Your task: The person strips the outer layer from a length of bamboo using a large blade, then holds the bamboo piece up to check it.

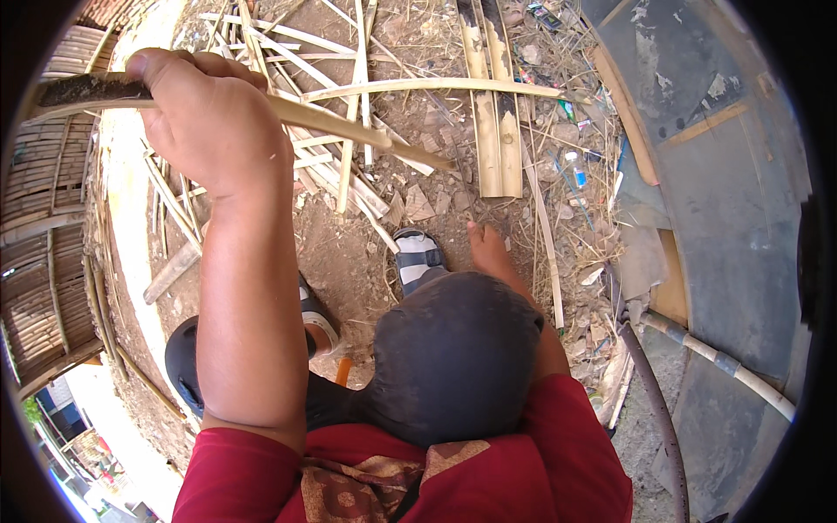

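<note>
My left hand [214, 122] is raised at the upper left, its fingers wrapped round a split bamboo piece [327, 120]. The piece slants down to the right over the ground; its left end is dark on top, its right part pale. My right hand [491, 251] is low beyond my bent knee [458, 357], close to my sandalled foot [421, 257]. Its thumb side shows, but the knee hides most of the fingers, so I cannot tell whether it holds anything. Ahead lie two long split bamboo lengths [497, 161], with a pale bamboo strip [427, 84] across them.
Loose bamboo strips [353, 166] litter the dirt ahead and to the left. At the right are grey sheets [724, 227], a dark curved pole [654, 401] and scattered litter with a small bottle [575, 170]. A slatted bamboo wall [52, 174] stands at the left. Something orange [343, 371] lies between my legs.
</note>
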Tool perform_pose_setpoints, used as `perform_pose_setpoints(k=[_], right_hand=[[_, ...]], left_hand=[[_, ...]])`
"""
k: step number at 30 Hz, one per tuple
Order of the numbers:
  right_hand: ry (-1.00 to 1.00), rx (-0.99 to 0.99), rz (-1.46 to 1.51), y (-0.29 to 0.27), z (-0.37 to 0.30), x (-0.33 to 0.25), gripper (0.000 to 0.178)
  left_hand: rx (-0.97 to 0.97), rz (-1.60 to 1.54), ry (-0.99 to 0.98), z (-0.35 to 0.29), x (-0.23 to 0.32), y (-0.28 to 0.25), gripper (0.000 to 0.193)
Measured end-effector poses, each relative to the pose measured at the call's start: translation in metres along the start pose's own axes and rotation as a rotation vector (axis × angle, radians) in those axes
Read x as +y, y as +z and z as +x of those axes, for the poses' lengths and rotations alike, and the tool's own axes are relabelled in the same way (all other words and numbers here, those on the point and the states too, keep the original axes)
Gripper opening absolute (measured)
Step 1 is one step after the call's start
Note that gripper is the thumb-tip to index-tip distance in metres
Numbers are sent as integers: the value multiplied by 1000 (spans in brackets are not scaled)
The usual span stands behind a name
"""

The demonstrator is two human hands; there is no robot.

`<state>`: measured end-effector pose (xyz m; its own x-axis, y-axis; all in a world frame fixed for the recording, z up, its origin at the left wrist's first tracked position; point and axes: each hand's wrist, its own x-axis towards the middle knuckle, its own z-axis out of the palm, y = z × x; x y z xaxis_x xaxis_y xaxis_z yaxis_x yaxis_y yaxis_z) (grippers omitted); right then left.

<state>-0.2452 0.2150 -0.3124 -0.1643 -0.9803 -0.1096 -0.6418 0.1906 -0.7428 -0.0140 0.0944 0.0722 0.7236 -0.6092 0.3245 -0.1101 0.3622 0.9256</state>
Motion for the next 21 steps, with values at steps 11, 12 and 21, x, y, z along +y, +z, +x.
perform_pose_setpoints(k=[11,12,21], right_hand=[[64,-98,-133,-13,-5,14,46],[238,-144,120,-15,-2,6,42],[-17,317,340,-52,8,-69,33]], left_hand=[[19,45,114,7,-13,-9,65],[27,41,112,9,-14,-9,65],[-15,20,25,9,-8,-17,45]])
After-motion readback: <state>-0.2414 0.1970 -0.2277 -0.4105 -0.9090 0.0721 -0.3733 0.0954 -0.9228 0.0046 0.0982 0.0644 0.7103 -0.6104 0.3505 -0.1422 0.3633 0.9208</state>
